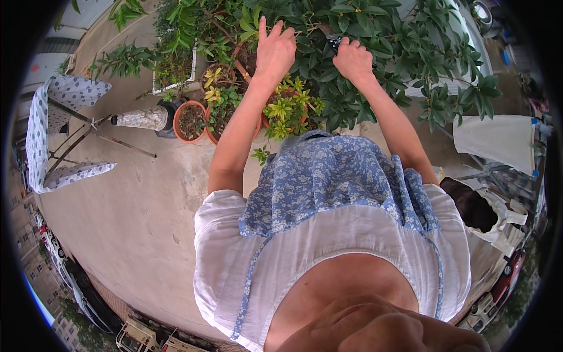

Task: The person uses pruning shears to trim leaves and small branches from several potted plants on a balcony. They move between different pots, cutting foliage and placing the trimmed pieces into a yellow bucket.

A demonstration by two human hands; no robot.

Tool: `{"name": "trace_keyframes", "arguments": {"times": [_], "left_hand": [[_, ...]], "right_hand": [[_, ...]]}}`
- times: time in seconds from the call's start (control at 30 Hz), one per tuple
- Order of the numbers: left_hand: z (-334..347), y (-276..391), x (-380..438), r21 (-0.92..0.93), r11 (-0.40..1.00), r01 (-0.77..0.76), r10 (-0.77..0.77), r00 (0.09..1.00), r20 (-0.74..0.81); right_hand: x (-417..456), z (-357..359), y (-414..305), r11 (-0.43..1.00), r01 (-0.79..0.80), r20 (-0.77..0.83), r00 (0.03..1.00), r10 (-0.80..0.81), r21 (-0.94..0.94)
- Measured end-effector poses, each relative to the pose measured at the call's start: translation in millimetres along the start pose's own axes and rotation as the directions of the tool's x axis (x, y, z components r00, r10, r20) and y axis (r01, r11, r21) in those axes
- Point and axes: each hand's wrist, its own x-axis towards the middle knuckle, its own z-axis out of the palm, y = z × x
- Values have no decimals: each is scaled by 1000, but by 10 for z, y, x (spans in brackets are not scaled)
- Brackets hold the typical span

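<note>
My right hand (pixel 355 59) is closed around the dark handles of pruning shears (pixel 335 42). Their metal blades reach up and left into a dense, dark-leaved shrub (pixel 352 22), close to a thin stem (pixel 304 31). To the left, my left hand (pixel 276 50) is over the foliage, its fingers partly spread and the index finger extended. The stem runs from beside its fingertips toward the blades. My left thumb is hidden, so whether it pinches the stem does not show. Below my hands grows a yellow-green potted plant (pixel 281 108).
Terracotta pots (pixel 190 121) and a white rectangular planter (pixel 193 66) stand left of my left arm. Beyond them are a worn traffic cone (pixel 143 119) and a folding frame with polka-dot cloth (pixel 37 136). At right are an open pale bag (pixel 497 220) and a cream cloth panel (pixel 492 138).
</note>
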Motion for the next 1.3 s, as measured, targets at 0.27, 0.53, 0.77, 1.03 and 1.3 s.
{"name": "trace_keyframes", "arguments": {"times": [0.27,0.53,0.77,1.03,1.3], "left_hand": [[76,24,-52,-19,999,26,-27,999,-24],[160,-41,17,-83,996,17,-30,987,-155],[241,-142,93,-103,995,2,-20,985,-173],[156,-160,415,-102,994,-42,26,989,-148],[177,-200,661,45,990,-133,136,988,-68]], "right_hand": [[22,-195,-47,997,-1,159,987,-12,81],[33,-261,180,605,-508,589,805,78,614],[-236,-356,419,848,-258,686,710,-159,463],[-15,-252,321,267,-717,759,644,-97,644],[-105,-277,439,199,-818,842,527,-117,540]]}}
